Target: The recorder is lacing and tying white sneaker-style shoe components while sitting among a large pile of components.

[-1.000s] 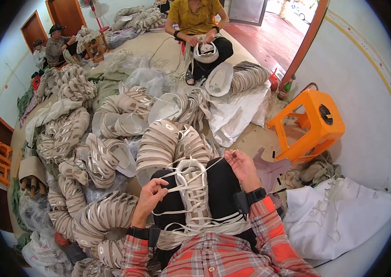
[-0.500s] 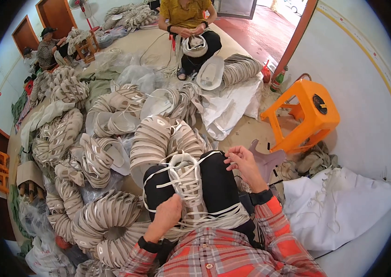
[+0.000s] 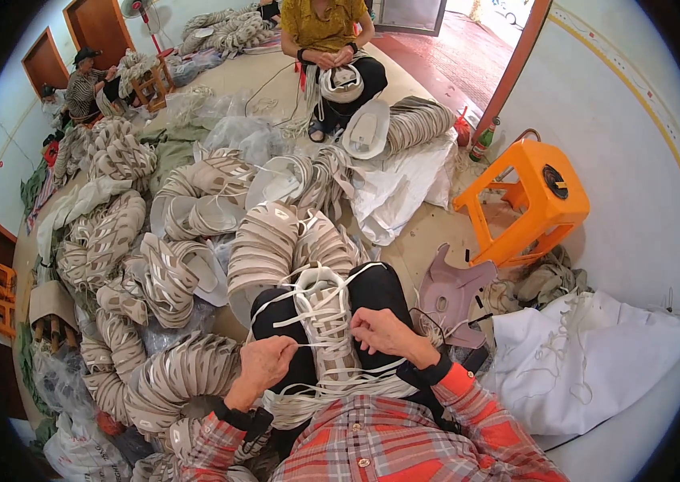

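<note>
A beige and white shoe upper rests on my lap between my black-clad thighs, its pale lace crossing the front in several rows. To its left, my left hand is closed in a pinch on a lace that stretches taut toward the upper. At the upper's right edge my right hand is also closed, fingertips pressed together beside the eyelets. What they pinch, if anything, is too small to make out. A bundle of loose pale laces lies across my lap below the upper.
Stacked shoe uppers stand before my knees, with many more piles on the left. An orange stool, a mauve plastic piece and white sacking are on the right. Ahead, a seated person handles another upper.
My right hand has come down and left, from raised above my right knee to the upper's edge. My left hand has moved left, drawing a lace out from the upper.
</note>
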### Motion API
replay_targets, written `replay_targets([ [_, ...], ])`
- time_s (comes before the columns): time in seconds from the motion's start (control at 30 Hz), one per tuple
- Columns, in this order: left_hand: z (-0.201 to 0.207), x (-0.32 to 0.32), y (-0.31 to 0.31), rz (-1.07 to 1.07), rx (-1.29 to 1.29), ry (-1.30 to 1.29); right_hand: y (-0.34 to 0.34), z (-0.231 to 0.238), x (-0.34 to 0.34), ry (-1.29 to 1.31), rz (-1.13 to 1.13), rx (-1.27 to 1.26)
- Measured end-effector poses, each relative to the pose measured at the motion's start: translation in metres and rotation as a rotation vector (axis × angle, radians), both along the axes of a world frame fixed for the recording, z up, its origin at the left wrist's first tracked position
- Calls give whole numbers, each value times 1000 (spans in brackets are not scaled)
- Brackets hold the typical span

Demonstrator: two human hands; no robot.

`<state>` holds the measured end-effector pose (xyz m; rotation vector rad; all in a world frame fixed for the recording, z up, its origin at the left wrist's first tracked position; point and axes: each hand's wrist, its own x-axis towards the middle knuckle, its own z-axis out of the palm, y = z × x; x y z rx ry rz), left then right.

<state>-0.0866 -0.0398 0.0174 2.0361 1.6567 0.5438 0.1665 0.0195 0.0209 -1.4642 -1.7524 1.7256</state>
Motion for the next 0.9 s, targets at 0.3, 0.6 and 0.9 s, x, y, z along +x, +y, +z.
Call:
replay_targets([
  [0.3, 33, -32, 3, -11, 128, 57, -13, -31, -18, -149, 191, 703],
  [0.6, 87, -166, -66, 146, -508, -100, 17, 27, -56, 148, 468, -76],
  [0.9, 59, -345, -269, 526, -704, 167, 34, 9, -28, 168, 476, -208],
])
